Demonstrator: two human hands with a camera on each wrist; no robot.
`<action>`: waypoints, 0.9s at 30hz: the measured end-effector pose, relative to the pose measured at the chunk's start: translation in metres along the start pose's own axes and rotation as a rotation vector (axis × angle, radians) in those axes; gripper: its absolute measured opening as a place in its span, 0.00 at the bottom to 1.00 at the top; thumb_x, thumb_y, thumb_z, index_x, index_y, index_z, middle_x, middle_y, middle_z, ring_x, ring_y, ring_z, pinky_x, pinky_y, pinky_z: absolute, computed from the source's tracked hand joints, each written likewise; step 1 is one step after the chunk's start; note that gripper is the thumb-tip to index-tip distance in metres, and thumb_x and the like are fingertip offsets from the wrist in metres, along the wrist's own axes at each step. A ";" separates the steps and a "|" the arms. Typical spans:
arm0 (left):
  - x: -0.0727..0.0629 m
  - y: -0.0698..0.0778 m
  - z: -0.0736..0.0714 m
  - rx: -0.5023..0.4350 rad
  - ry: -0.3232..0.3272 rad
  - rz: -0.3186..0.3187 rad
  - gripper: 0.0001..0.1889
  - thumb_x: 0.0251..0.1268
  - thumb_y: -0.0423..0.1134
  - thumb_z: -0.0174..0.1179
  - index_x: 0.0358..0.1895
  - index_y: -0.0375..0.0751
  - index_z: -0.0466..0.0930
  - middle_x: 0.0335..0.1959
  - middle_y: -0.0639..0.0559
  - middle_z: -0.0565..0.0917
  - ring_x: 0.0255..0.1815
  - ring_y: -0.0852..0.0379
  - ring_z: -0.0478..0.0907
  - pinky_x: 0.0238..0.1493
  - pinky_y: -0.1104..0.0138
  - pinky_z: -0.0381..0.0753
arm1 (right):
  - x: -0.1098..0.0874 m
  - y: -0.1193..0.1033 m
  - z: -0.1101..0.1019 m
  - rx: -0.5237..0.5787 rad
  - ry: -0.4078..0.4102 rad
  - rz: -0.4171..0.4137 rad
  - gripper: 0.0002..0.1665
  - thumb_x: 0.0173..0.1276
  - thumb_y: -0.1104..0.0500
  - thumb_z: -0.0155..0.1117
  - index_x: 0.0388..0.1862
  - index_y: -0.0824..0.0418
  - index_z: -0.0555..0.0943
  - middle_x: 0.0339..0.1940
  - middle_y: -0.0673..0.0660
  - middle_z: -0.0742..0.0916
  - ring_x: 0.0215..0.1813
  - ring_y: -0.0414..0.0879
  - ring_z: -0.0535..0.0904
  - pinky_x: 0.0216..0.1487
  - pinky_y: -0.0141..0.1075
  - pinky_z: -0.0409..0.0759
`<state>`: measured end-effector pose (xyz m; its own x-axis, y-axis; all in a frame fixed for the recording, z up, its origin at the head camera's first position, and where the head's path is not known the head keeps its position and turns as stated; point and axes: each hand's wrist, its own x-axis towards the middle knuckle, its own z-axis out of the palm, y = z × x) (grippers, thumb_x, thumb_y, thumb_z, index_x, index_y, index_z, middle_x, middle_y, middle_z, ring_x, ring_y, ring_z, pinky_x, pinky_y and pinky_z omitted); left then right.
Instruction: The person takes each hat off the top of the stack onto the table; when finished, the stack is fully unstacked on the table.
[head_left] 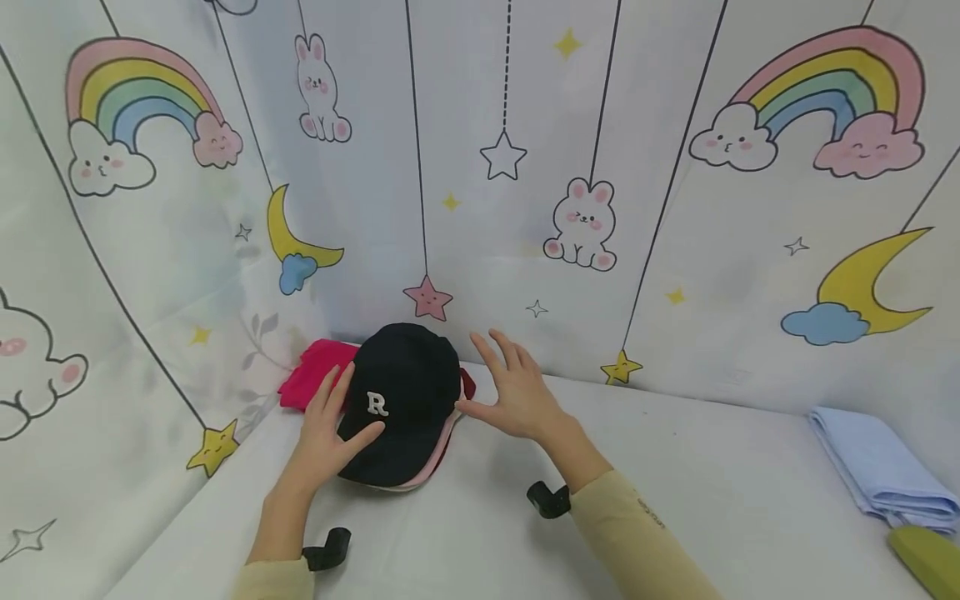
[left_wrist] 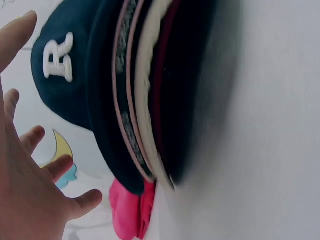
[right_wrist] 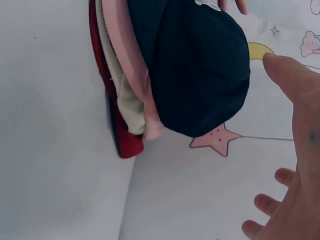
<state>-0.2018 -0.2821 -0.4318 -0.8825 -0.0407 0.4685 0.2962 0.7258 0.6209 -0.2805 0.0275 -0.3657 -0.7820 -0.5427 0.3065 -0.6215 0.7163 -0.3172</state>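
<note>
The white table (head_left: 675, 483) supports a dark cap (head_left: 412, 367) that tops nested pink (right_wrist: 122, 40), cream (right_wrist: 132, 112) and red caps (right_wrist: 131, 145). Your left hand (head_left: 321, 437), fingers spread wide, is at the dark cap's left; your right hand (head_left: 517, 400), likewise spread, at its right; contact cannot be told. Bright pink fabric (head_left: 318, 375) lies behind the dark cap's left side. A white letter "R" (head_left: 377, 404) marks that cap's front.

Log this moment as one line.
left hand: spread beside dark cap; right hand: spread, cap's opposite side; dark cap: atop stacked caps; blue cloth: far right
</note>
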 end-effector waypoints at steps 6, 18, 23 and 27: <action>-0.001 -0.011 -0.004 -0.011 -0.031 -0.045 0.53 0.57 0.50 0.73 0.82 0.49 0.49 0.78 0.37 0.54 0.75 0.34 0.52 0.63 0.29 0.59 | 0.015 -0.006 0.007 0.079 0.005 0.002 0.58 0.64 0.31 0.65 0.84 0.44 0.48 0.81 0.57 0.55 0.76 0.62 0.55 0.70 0.65 0.60; -0.008 -0.027 -0.012 -0.033 -0.116 -0.141 0.51 0.61 0.52 0.71 0.81 0.43 0.49 0.74 0.34 0.61 0.66 0.33 0.66 0.62 0.37 0.70 | 0.045 -0.033 0.028 0.274 0.031 0.016 0.53 0.67 0.38 0.68 0.83 0.46 0.53 0.75 0.59 0.64 0.72 0.57 0.60 0.66 0.57 0.71; -0.011 -0.034 -0.011 -0.039 -0.140 -0.168 0.49 0.61 0.52 0.71 0.80 0.39 0.53 0.67 0.34 0.69 0.56 0.38 0.73 0.51 0.49 0.80 | 0.054 -0.045 0.035 0.338 0.022 0.047 0.49 0.69 0.41 0.68 0.82 0.50 0.57 0.71 0.60 0.70 0.70 0.54 0.67 0.66 0.52 0.72; -0.012 -0.034 -0.009 -0.040 -0.163 -0.193 0.48 0.61 0.53 0.71 0.78 0.38 0.57 0.63 0.35 0.73 0.52 0.41 0.75 0.47 0.55 0.81 | 0.058 -0.050 0.043 0.324 0.004 0.066 0.45 0.70 0.43 0.67 0.79 0.54 0.62 0.65 0.59 0.75 0.65 0.50 0.73 0.66 0.46 0.73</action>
<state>-0.1976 -0.3128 -0.4530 -0.9705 -0.0622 0.2330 0.1275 0.6875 0.7149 -0.2973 -0.0586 -0.3709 -0.8212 -0.4977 0.2792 -0.5529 0.5726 -0.6053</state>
